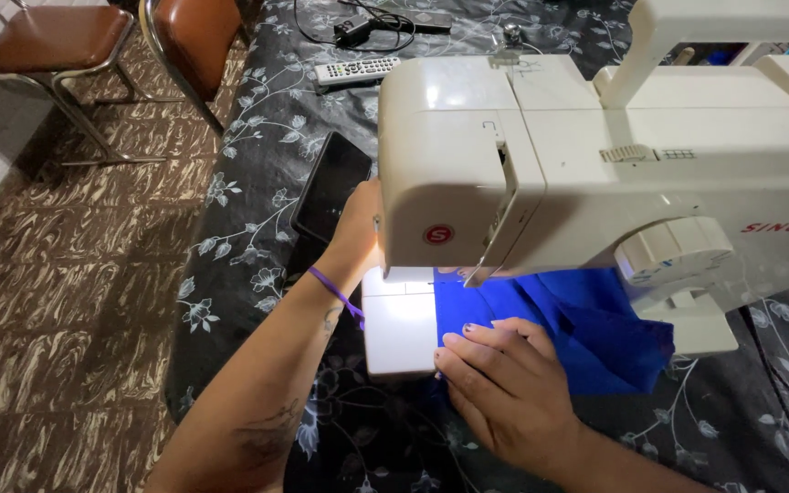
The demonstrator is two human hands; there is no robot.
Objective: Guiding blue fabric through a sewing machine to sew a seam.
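A person sits at a white sewing machine [595,155] on a table [257,155] covered in a dark flowered cloth, with blue fabric [586,319] lying on the machine's lit bed and running under its head. The right hand [504,388] lies flat on the near edge of the fabric, fingers together and pressing it down just beside the bed. The left hand [358,228] reaches up behind the head of the machine; its fingers are hidden there, so whether they grip anything cannot be told. A purple band circles that wrist.

The fabric appears placed for stitching, but no seam can be made out on it, so the sewing seems at or near its start, with most of the cloth bunched to the right.

The needle and presser foot sit in shadow under the head and are hard to read. The machine's right end is cut off by the frame. A dark tablet [331,187], a remote control [358,70] and two brown chairs [57,41] lie beyond.
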